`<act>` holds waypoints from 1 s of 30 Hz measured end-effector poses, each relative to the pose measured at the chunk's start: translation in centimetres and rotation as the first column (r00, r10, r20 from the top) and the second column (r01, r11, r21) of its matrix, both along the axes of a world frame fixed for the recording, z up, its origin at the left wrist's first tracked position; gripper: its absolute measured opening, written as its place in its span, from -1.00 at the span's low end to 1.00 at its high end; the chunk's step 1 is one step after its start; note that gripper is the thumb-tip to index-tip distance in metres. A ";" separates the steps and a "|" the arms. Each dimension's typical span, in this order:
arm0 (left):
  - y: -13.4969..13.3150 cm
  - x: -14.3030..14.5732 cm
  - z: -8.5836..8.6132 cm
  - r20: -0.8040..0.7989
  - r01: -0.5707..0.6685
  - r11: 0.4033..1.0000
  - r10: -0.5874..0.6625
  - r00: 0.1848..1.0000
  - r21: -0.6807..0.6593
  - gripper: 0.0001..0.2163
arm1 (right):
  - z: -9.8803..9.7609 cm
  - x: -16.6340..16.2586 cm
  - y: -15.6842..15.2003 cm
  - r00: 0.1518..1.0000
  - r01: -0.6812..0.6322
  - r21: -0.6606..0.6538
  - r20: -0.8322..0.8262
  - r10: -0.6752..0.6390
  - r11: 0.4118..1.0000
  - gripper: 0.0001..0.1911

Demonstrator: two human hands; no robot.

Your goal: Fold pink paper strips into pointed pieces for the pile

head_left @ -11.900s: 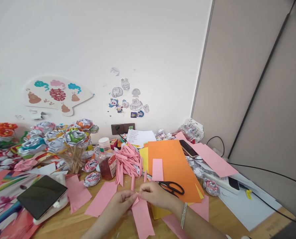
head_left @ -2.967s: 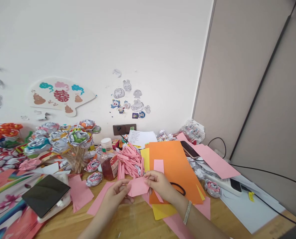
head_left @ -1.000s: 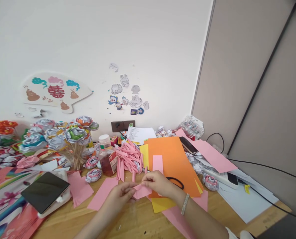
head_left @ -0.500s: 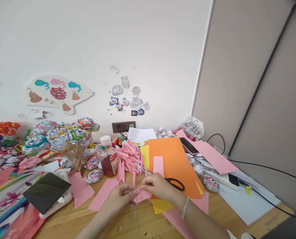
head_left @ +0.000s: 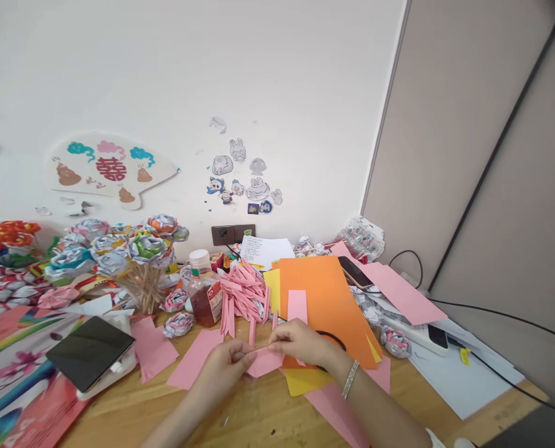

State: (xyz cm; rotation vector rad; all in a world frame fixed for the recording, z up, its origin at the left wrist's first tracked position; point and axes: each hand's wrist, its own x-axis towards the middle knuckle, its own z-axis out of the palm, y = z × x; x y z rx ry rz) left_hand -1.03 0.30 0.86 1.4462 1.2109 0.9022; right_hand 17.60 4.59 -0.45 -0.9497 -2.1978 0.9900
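Between my two hands is a small piece of pink paper (head_left: 266, 362) with creases in it. My left hand (head_left: 226, 367) pinches its left edge between thumb and fingers. At its upper right edge, my right hand (head_left: 298, 342) grips the paper with the fingertips. Just beyond my hands lies a heap of folded pink paper strips (head_left: 244, 289). Black-handled scissors (head_left: 332, 338) rest on an orange sheet (head_left: 321, 292), partly hidden by my right hand. A pink strip (head_left: 297, 306) lies on that orange sheet too.
A bottle of dark red liquid (head_left: 205, 295) stands left of the strips. Further left are paper flowers on sticks (head_left: 144, 261) and a dark tablet (head_left: 91, 353). Phones, white sheets (head_left: 461, 379) and a cable lie at the right. Pink sheets (head_left: 197, 358) lie on the wooden table.
My right hand has shifted slightly right and up along the pink paper, so more of the paper shows between my hands. The view has moved a little.
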 end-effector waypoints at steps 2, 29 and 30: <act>0.1 -0.1 0.0 -0.005 -0.008 1.000 0.007 1.000 -0.011 -0.67 | 0.0 0.2 0.2 1.000 0.002 -0.044 -0.025 -0.004 0.999 -0.87; -0.3 1.0 -1.6 -0.297 0.113 0.986 -0.073 0.952 0.122 -0.68 | -0.3 -2.0 -1.2 0.969 0.004 -0.123 -0.245 -0.034 0.992 -0.84; -0.4 1.2 -1.6 -0.333 0.105 0.984 -0.052 0.941 0.143 -0.68 | -0.2 -2.3 -1.4 0.970 0.000 -0.115 -0.243 -0.029 0.993 -0.83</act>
